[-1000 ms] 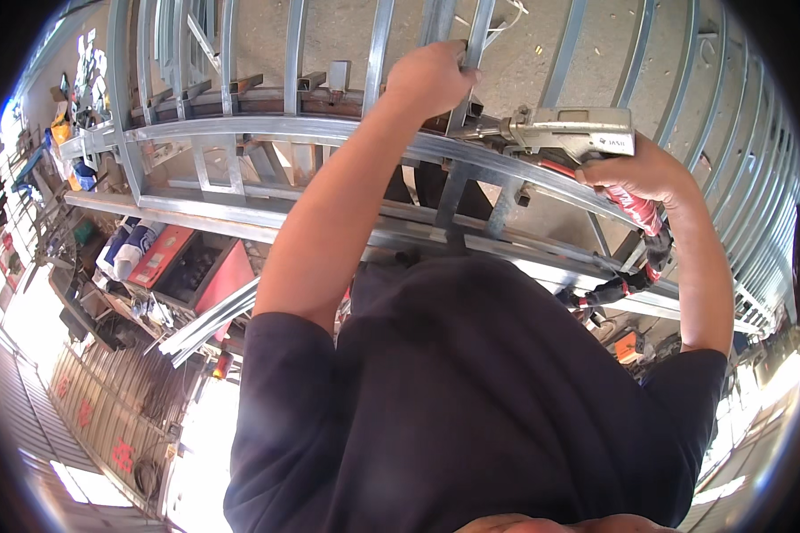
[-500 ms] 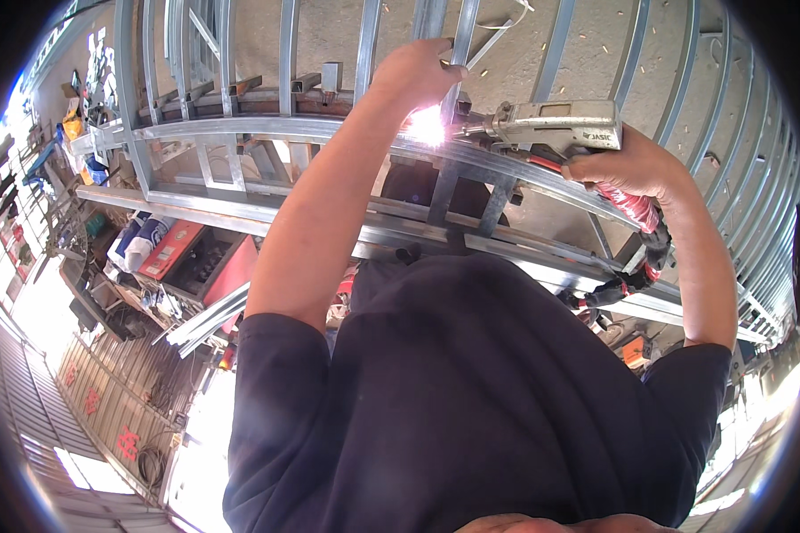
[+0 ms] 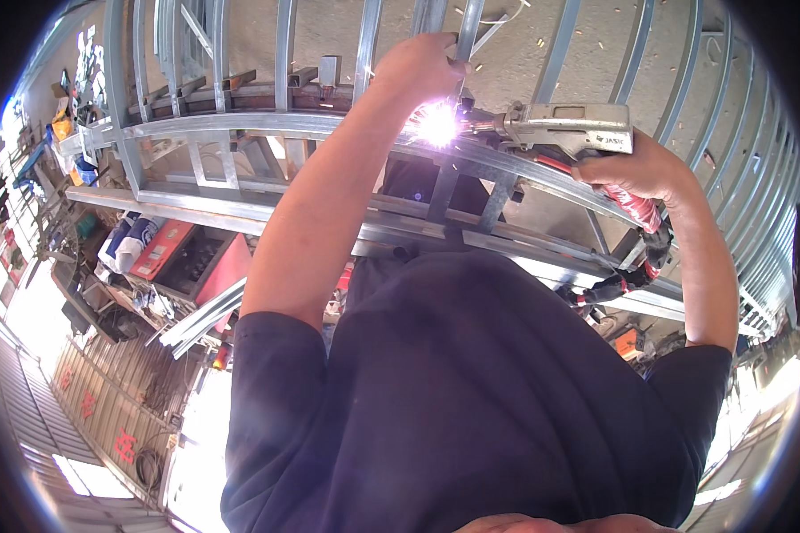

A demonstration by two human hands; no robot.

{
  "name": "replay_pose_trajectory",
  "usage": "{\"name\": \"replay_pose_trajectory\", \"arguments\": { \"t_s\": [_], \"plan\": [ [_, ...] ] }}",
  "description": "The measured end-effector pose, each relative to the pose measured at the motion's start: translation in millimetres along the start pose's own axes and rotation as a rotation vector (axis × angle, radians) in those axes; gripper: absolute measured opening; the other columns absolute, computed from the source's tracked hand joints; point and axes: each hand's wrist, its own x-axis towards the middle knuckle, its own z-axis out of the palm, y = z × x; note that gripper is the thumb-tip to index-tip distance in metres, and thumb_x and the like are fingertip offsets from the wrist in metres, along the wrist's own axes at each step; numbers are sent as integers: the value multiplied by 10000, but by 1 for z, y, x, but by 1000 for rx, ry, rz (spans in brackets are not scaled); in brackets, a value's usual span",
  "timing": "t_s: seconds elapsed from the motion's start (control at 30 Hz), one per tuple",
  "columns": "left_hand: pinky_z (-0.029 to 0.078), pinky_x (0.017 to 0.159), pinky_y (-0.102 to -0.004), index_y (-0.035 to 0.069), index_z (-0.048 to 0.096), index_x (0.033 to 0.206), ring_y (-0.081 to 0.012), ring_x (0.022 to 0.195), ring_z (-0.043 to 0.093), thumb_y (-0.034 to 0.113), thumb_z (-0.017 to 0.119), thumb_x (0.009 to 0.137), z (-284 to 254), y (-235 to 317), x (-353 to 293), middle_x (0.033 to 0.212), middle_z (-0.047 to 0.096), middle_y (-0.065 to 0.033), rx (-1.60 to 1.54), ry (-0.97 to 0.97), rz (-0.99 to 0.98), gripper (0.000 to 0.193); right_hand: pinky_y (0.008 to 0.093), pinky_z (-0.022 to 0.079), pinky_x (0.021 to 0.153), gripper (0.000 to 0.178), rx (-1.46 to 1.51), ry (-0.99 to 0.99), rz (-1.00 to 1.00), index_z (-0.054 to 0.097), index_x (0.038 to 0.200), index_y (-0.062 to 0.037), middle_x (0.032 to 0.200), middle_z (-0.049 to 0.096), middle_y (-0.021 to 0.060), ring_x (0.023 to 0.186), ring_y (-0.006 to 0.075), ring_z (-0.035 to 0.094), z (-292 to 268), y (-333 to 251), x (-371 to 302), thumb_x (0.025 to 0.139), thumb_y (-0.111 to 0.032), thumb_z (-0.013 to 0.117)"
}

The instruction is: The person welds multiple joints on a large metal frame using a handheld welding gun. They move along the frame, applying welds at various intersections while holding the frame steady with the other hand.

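The welding gun (image 3: 564,129) is gripped in the right hand (image 3: 644,169), with its red-wrapped cable (image 3: 633,209) hung below. A grey metal bar (image 3: 469,35) is held at the left hand's (image 3: 424,67) fingertips, and the spot just beneath is totally whited out by a bright arc (image 3: 437,124). Some sparks can be spotted too.

"From where does the head view look?"

"From head height, facing steeply down through a wide fisheye; the dark shirt (image 3: 507,382) lies close below, the metal frame (image 3: 280,123) farther off."
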Motion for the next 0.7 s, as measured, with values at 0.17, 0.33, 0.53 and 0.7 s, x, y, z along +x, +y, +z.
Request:
{"name": "replay_pose_trajectory", "arguments": {
  "t_s": [0.17, 0.33, 0.53, 0.7],
  "plan": [
    [564, 769, -438, 50, 710, 1200, -323, 892, 747, 331, 729, 907, -3, 4, 0, 1027, 782, -144, 54, -7, 2, 407, 323, 593, 843, 718, -59, -21, 56, 644, 1333, 17, 1173, 722, 147, 987, 204, 718, -6, 2, 4, 749, -307, 909],
    [562, 807, -446, 43, 717, 1192, -314, 904, 746, 347, 722, 898, -10, 10, 2, 986, 782, -134, 100, -58, -13, 422, 364, 555, 949, 780, -93, 2, 90, 642, 1366, -10, 1226, 720, 160, 1094, 247, 694, -7, 7, 3, 726, -357, 922],
    [561, 800, -439, 47, 736, 1150, -315, 886, 745, 339, 724, 899, -9, 10, 3, 940, 776, -133, 126, -81, -5, 385, 392, 507, 1038, 811, -125, -3, 63, 642, 1381, -28, 1286, 707, 170, 1175, 279, 664, -11, 16, 2, 711, -381, 931],
    [558, 771, -436, 26, 726, 1134, -303, 851, 746, 326, 721, 893, -7, 8, 3, 914, 768, -131, 128, -59, 32, 385, 389, 493, 1057, 787, -145, 4, 99, 645, 1372, -24, 1285, 707, 167, 1178, 272, 659, -11, 13, 0, 723, -369, 928]
  ]
}}
